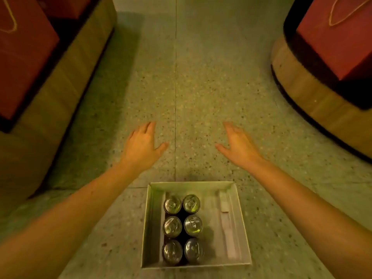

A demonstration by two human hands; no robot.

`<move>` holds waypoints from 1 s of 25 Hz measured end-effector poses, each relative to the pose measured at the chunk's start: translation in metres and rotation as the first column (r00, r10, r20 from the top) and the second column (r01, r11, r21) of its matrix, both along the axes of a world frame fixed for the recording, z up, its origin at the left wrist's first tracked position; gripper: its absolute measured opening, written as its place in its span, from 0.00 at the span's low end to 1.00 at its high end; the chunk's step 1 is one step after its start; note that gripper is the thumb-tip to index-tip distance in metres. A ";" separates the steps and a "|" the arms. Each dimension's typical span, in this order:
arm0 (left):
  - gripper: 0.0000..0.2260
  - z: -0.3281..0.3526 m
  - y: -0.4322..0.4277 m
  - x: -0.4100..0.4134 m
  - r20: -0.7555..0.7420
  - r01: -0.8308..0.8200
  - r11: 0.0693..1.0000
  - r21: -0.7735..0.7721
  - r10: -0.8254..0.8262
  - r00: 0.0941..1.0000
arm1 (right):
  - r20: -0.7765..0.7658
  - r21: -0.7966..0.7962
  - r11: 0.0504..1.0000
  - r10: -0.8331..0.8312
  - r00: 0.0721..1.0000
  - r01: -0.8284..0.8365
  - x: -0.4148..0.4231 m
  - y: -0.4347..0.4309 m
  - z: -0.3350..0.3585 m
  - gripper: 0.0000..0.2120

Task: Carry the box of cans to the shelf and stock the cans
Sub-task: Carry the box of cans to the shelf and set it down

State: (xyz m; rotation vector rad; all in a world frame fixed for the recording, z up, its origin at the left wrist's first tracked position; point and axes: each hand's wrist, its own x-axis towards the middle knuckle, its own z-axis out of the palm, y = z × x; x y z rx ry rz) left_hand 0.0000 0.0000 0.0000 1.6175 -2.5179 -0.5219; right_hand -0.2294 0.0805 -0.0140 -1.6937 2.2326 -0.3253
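An open white box (240,214) sits on the speckled floor near the bottom middle of the head view. Inside it, toward its left side, stand several silver-topped cans (182,226) in two columns. My left hand (142,144) hovers over the floor beyond the box's left side, fingers spread and holding nothing. My right hand (238,144) mirrors it beyond the box's right side, also spread and holding nothing. Both forearms pass on either side of the box without touching it.
A wooden display platform (66,91) with a red bag (22,55) runs along the left. A rounded platform (302,93) with another red bag (340,35) stands at the right. A floor aisle (193,67) runs between them.
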 end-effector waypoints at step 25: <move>0.22 -0.184 0.126 0.065 -0.171 -0.361 0.819 0.445 0.474 0.864 | 0.431 0.015 0.922 -0.355 0.829 0.387 0.018 0.152 -0.170 0.29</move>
